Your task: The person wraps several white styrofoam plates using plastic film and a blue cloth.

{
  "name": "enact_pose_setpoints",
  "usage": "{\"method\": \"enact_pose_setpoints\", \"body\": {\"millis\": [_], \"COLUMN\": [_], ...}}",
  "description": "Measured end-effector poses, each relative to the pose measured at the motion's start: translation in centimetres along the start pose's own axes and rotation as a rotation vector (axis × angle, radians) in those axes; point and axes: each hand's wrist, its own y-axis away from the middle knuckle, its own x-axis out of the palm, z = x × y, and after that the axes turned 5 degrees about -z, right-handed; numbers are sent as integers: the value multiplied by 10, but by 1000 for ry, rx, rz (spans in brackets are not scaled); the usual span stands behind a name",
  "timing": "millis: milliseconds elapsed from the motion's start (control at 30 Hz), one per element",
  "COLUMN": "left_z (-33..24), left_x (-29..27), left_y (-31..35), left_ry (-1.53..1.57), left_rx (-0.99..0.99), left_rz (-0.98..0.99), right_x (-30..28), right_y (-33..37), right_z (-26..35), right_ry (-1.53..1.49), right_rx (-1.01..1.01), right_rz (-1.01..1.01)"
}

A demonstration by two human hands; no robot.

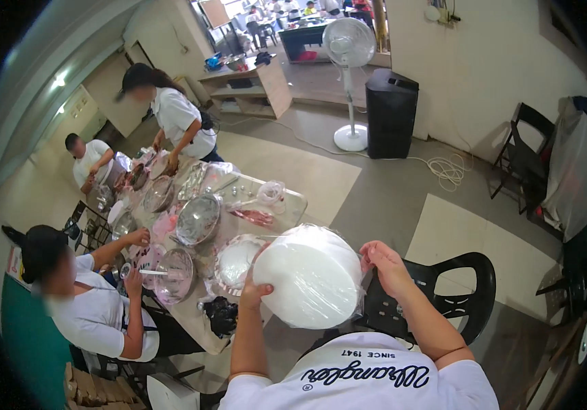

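Note:
A thick white round block, like a foam cake dummy [307, 277], is held up over the table's near right corner. Clear plastic wrap [338, 301] covers it, with creases and shine on its face. My left hand [256, 290] grips the block's left side, thumb on the front. At the right edge, my right hand [385, 266] is raised with its fingers pinched together at the loose margin of the wrap. Just left of the block, a white round piece on a frilly plastic-covered base [239, 260] lies on the table [286, 205].
Metal bowls [198, 219], a clear bowl [174, 277] and a black plastic bag [221, 316] crowd the table. A co-worker [102, 294] sits at the left; two others work farther back. A black chair [464, 294] stands at my right. Beyond are a fan [349, 82] and a speaker [392, 113].

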Motion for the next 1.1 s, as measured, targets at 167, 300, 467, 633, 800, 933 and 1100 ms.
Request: {"method": "enact_pose_setpoints", "body": {"millis": [167, 300, 467, 633, 800, 933, 1100], "left_z": [4, 6, -1, -8, -12, -12, -7], "left_x": [-1, -12, -6, -10, -11, -14, -18], "left_y": [-11, -13, -11, -6, -4, -11, -5], "left_ry": [-17, -21, -40, -197, -349, -474, -444], "left_rx": [147, 139, 125, 114, 252, 423, 323], "left_rz": [192, 197, 209, 278, 324, 358, 377], "right_x": [0, -8, -13, -18, -17, -16, -17], "right_y": [-2, -9, -11, -16, -19, -20, -21], "right_z": [5, -3, -6, 2, -7, -15, -3], "right_ry": [117, 14, -188, -223, 78, -41, -296], "right_rx": [131, 115, 71, 311, 316, 130, 238], "right_rz": [-17, 90, 149, 231, 141, 60, 126]}}
